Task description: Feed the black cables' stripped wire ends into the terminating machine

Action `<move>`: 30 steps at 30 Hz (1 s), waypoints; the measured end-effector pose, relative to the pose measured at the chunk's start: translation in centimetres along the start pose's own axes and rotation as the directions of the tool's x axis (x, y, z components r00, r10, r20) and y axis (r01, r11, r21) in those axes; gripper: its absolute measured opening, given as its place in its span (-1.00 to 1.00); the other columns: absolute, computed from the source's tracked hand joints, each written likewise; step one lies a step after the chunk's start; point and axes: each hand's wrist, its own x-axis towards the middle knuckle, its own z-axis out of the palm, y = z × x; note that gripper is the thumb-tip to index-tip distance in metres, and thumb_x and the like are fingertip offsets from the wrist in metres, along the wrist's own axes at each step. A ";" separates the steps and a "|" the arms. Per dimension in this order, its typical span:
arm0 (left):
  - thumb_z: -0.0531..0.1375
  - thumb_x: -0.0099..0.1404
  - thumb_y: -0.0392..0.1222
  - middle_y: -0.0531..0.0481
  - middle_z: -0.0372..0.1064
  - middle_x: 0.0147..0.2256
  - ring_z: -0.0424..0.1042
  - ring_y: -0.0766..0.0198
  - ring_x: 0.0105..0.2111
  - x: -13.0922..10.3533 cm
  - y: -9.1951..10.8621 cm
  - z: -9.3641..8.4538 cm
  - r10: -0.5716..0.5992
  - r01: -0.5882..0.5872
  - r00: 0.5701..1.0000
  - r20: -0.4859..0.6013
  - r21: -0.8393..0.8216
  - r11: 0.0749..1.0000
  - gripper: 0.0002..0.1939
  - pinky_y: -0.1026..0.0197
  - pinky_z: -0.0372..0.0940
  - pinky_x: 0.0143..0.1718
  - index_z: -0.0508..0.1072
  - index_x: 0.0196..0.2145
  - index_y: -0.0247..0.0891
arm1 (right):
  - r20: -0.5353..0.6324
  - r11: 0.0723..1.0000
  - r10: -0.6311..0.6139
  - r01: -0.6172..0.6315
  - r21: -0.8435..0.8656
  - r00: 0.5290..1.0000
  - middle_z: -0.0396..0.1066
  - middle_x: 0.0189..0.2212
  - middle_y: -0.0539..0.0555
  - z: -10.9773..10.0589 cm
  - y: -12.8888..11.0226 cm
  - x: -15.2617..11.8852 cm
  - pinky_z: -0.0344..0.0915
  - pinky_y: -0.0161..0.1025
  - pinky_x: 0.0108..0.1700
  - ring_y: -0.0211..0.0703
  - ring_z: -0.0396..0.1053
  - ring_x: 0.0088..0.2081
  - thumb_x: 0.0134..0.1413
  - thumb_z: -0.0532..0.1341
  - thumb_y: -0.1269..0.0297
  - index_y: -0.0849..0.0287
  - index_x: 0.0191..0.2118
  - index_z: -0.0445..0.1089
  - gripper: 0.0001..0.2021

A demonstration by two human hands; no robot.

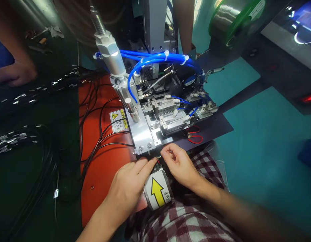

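At the front edge of a metal machine (141, 132), my left hand (130, 179) is closed, its thumb and forefinger pressed together beside a small red wire (158, 161). Just right of it, my right hand (179, 163) is closed in a pinch; what it holds, if anything, is too small to make out. The two sets of fingertips are close together but apart. Below them a white label with a yellow arrow (157, 191) covers a rounded part. Blue air tubes (165, 57) arch over the machine.
Black cables (95, 148) cross the orange-red plate (105, 174) on the left. Red-handled scissors (195, 138) lie right of the machine. A green wire spool (227, 22) stands at the back right. Another person's hand (18, 72) is at the upper left, near bundled cables (16, 139).
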 end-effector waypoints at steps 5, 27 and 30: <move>-0.04 0.33 -0.35 -0.12 0.38 -0.36 0.32 0.23 -0.48 -0.1 0.0 -0.1 -0.010 0.010 0.999 0.038 0.004 1.000 -0.63 0.22 0.27 -0.51 0.34 0.04 -0.39 | 0.054 0.997 0.034 -0.038 0.073 0.998 0.25 -0.51 -0.03 -0.3 -0.3 -0.1 0.11 -0.35 -0.49 -0.31 0.15 -0.53 0.15 0.12 0.26 0.19 -0.40 0.31 -0.85; -0.03 0.35 -0.38 -0.13 0.44 -0.37 0.42 0.21 -0.45 0.1 0.1 -0.4 -0.006 0.006 1.000 -0.009 -0.015 1.000 -0.74 0.20 0.36 -0.47 0.37 -0.09 -0.38 | 0.306 0.723 0.354 -0.466 0.510 0.884 0.14 -0.64 -0.14 -0.3 0.4 0.5 -0.11 -0.35 -0.55 -0.41 -0.01 -0.65 -0.06 0.22 0.01 0.24 -0.40 0.33 -0.67; -0.02 0.33 -0.40 -0.13 0.44 -0.37 0.42 0.21 -0.46 0.1 0.1 -0.4 -0.018 0.018 1.000 -0.017 -0.011 1.000 -0.74 0.20 0.37 -0.48 0.37 -0.09 -0.39 | 0.319 0.757 0.315 -0.439 0.484 0.894 0.15 -0.66 -0.13 -0.2 0.3 0.6 -0.04 -0.35 -0.53 -0.38 0.04 -0.63 -0.01 0.20 0.06 0.23 -0.43 0.33 -0.71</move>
